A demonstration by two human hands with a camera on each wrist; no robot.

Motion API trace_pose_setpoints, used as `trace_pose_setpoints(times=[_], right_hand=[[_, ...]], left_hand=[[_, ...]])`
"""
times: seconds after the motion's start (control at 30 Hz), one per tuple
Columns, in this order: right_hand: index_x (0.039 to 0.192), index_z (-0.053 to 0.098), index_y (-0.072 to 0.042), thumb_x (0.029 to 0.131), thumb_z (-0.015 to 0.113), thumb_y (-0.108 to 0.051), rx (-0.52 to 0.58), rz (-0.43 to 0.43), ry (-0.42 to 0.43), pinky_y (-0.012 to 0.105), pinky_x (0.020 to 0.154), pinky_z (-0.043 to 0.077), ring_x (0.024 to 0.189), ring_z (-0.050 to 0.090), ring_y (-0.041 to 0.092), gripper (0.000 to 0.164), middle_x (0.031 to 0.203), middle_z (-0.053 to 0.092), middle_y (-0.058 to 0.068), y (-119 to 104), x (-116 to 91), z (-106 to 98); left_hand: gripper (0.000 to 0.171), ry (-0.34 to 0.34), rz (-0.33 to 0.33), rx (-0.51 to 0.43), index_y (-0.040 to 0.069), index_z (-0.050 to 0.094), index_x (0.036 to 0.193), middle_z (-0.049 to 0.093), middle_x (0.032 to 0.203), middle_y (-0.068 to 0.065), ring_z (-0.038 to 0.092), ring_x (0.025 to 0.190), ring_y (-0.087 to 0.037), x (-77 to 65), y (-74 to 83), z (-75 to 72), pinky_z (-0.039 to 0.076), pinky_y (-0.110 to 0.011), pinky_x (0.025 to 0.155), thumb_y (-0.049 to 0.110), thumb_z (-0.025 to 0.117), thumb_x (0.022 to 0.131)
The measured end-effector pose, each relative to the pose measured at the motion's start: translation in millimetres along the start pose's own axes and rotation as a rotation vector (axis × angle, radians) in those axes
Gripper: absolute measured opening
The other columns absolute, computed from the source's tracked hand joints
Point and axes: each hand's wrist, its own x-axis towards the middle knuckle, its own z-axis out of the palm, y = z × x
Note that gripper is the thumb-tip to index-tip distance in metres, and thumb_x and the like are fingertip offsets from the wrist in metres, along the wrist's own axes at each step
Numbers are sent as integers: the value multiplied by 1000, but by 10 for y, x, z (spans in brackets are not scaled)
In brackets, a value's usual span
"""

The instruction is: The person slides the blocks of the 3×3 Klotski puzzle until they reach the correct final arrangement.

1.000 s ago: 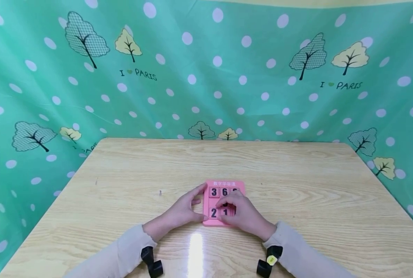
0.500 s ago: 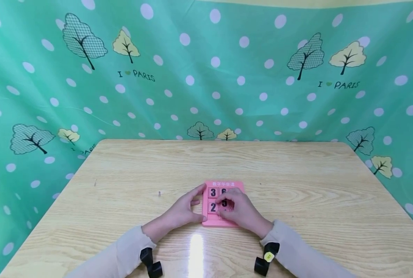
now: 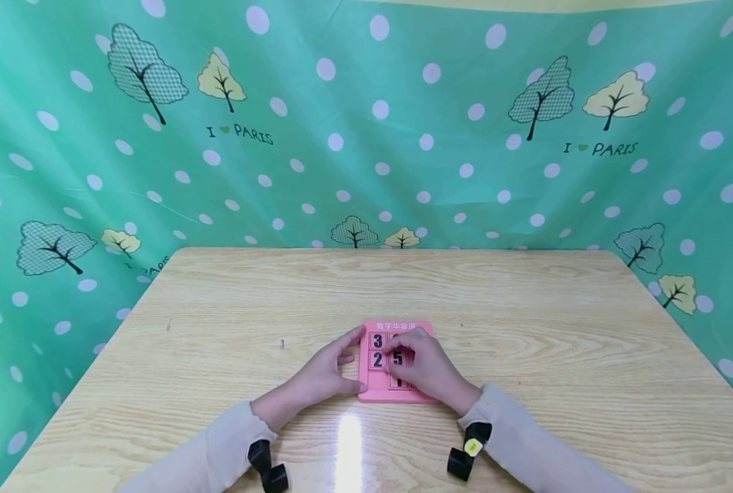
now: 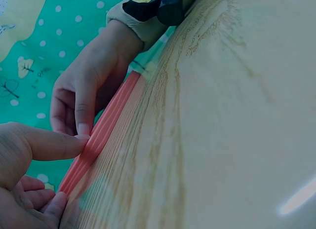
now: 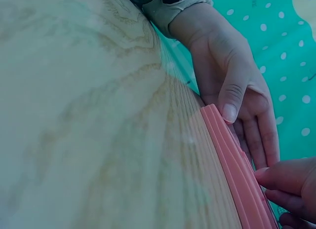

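Note:
A pink number slide puzzle (image 3: 375, 396) lies on the table in the head view, Chinese characters along its top. My left hand (image 3: 332, 366) holds its left edge, index finger near the top corner and thumb near the bottom one. Between thumb and index finger of my right hand (image 3: 431, 363) is the tile marked 2 (image 3: 375, 359), just below the tile marked 3 (image 3: 377, 340). A tile marked 5 (image 3: 397, 358) shows beside it; the right-hand tiles are mostly hidden by that hand. The left wrist view shows the frame (image 4: 106, 123) edge-on; so does the right wrist view.
The light wood table (image 3: 527, 301) reaches back to a green dotted curtain (image 3: 317, 137) with tree prints. Black wrist cameras (image 3: 268, 467) are strapped over both sleeves. A bright reflection lies on the table in front of the puzzle.
The tile marked 2 has slid up the left column from the bottom row to below the 3, my right hand moving with it. The left hand stays on the frame.

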Motion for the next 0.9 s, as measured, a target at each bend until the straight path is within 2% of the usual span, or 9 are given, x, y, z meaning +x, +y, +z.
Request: trace_pose_setpoints(times=[0.37,0.7,0.9], right_hand=[[95,71,-13,76,74,-6,18,3,19,32,86,50,96,53,14,21,96,64,-4,17,15,10],[100,71,-14,78,74,-9,35,18,-22,32,86,48,98,52,13,22,101,64,-5,-46,-57,-65],[99,71,-14,79,74,-10,49,54,-41,27,78,48,90,51,15,21,97,62,-2,-40,-132,-103]], left_hand=[[97,4,-15,17,5,23,149,35,147,-18,41,128,-36,-6,6,-6,35,-45,109,2,76,68],[97,0,-11,-2,4,22,149,32,149,-18,40,129,-36,-9,-7,-1,34,-46,109,0,76,68],[97,5,-27,-8,5,23,149,32,149,-18,40,129,-37,-9,6,11,34,-45,109,-1,76,68]])
